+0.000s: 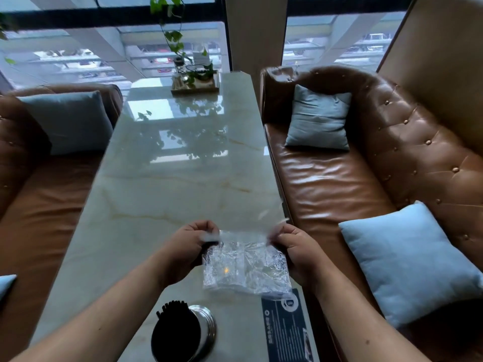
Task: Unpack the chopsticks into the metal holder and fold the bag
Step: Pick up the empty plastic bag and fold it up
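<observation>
A clear crinkled plastic bag point(245, 267) hangs above the marble table point(167, 184), stretched between both hands. My left hand point(188, 246) pinches its upper left corner and my right hand point(295, 249) pinches its upper right corner. The bag looks empty and partly doubled over. Below it, near the table's front edge, stands the round metal holder point(206, 327), filled with black chopsticks point(175, 325) that stand upright in it.
A dark printed card point(285, 333) lies flat at the table's front right. A wooden tray with a potted vine point(194, 82) sits at the far end. Brown leather sofas with blue cushions point(407, 262) flank both sides.
</observation>
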Available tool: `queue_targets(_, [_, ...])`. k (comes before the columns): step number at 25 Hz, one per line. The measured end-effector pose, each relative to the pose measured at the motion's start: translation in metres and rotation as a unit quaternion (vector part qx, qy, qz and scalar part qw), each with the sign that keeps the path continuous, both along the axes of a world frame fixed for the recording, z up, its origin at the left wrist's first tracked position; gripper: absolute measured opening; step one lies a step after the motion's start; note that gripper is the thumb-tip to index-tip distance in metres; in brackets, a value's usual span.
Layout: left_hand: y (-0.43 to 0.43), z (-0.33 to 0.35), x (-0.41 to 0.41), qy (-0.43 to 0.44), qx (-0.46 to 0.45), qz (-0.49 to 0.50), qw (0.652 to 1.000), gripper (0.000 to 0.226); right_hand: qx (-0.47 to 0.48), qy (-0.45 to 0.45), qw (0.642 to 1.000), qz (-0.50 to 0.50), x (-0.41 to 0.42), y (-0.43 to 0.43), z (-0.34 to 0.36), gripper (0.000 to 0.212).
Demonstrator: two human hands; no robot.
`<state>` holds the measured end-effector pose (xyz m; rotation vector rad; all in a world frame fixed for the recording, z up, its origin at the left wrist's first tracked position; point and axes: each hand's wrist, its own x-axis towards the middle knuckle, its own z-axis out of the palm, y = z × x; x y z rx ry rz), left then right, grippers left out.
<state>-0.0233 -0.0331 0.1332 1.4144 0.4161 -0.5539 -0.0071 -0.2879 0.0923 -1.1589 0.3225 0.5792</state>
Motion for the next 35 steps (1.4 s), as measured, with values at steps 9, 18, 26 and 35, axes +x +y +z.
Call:
queue_targets(9, [0.021, 0.042, -0.039, 0.053, -0.159, 0.038, 0.985, 0.049, 0.003, -0.064, 0.997, 0.033, 0.004, 0.032, 0.039, 0.054])
queue_targets(18, [0.053, 0.045, -0.073, -0.039, 0.012, 0.148, 0.988, 0.010, -0.015, 0.026, 0.985, 0.171, -0.032, 0.076, 0.062, 0.050])
queue_targets(26, [0.132, 0.056, -0.129, -0.047, -0.007, 0.047, 0.998, 0.026, -0.041, 0.003, 0.997, 0.061, -0.086, 0.150, 0.080, 0.029])
queue_targets(35, [0.214, 0.069, -0.189, -0.030, -0.111, 0.126, 0.985, 0.027, -0.012, -0.059, 0.997, 0.052, -0.163, 0.233, 0.109, 0.040])
